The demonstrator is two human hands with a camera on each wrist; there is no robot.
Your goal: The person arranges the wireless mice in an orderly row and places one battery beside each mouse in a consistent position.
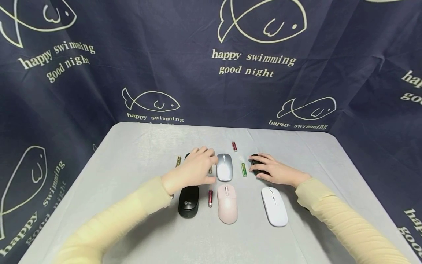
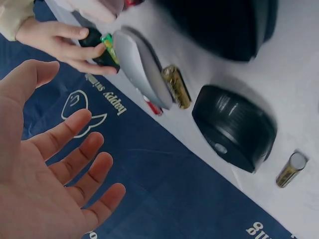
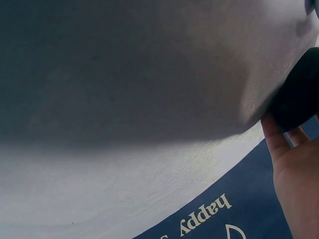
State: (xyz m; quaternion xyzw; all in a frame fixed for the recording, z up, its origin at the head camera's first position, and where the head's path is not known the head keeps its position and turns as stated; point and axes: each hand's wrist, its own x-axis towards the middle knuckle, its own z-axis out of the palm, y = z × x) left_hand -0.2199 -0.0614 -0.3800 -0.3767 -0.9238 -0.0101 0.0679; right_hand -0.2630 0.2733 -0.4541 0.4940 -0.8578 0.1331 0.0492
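My left hand (image 1: 194, 169) hovers with its fingers spread over the back left of the table. In the left wrist view its palm (image 2: 55, 184) holds nothing. Under it, a black mouse (image 2: 234, 128) is mostly hidden in the head view, with a gold battery (image 1: 178, 161) on its left and another gold battery (image 2: 176, 87) on its right. On the right, my right hand (image 1: 277, 171) grips a second black mouse (image 3: 299, 92), thumb and fingers along its sides. Left of that mouse lies a green battery (image 1: 244, 169). A silver mouse (image 1: 225, 167) sits between the hands.
In the front row are a black mouse (image 1: 189, 201), a pink mouse (image 1: 227, 204) and a white mouse (image 1: 274, 206). One red battery (image 1: 210, 198) lies between the black and pink mice, another red battery (image 1: 234, 146) farther back. A dark blue curtain (image 1: 211, 99) hangs behind the table.
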